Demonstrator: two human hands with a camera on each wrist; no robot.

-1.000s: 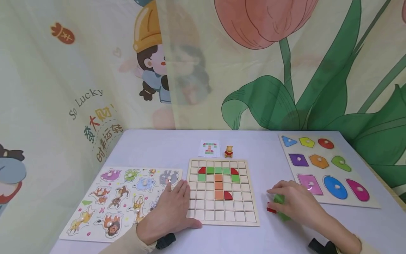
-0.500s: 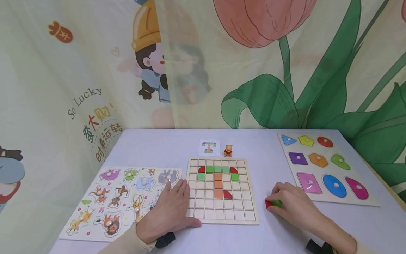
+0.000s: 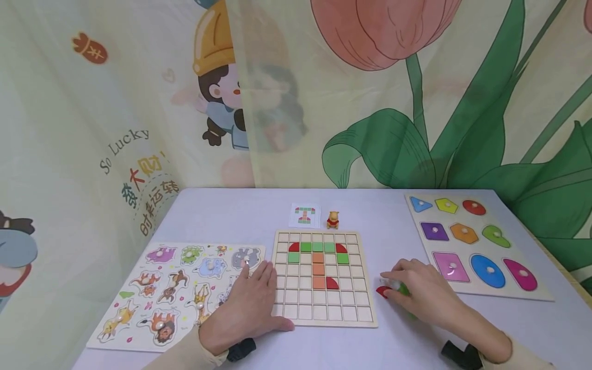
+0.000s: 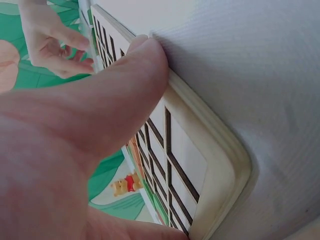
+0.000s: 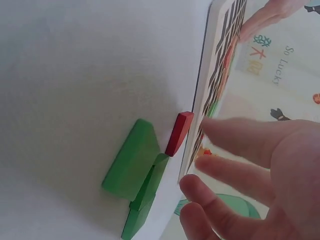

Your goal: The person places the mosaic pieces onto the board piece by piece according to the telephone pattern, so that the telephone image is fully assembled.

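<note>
The left hand (image 3: 253, 295) lies over the left border of a wooden grid board (image 3: 370, 324), fingers straight, with its thumb (image 4: 145, 57) along the board's front edge. Red quarter-round, green and orange pieces sit in a T-like pattern on the grid. To the right of the board, the right hand (image 3: 427, 293) hovers low, fingers loosely bent and apart. A loose red piece (image 5: 179, 134) lies on the table just by its thumb (image 5: 225, 132). Several green pieces (image 5: 132, 160) lie beside the red one; from the head camera the hand mostly covers them.
A card with a printed pattern (image 3: 304, 216) and a small bear figure (image 3: 333, 220) stand behind the grid board. An animal knob puzzle (image 3: 139, 339) is at the left, partly under the left arm. A shape knob puzzle (image 3: 501, 246) lies at the right.
The right hand has shifted slightly left, toward the board, and the red piece by its fingers has moved left and now lies flat on the table. The left hand stays put.
</note>
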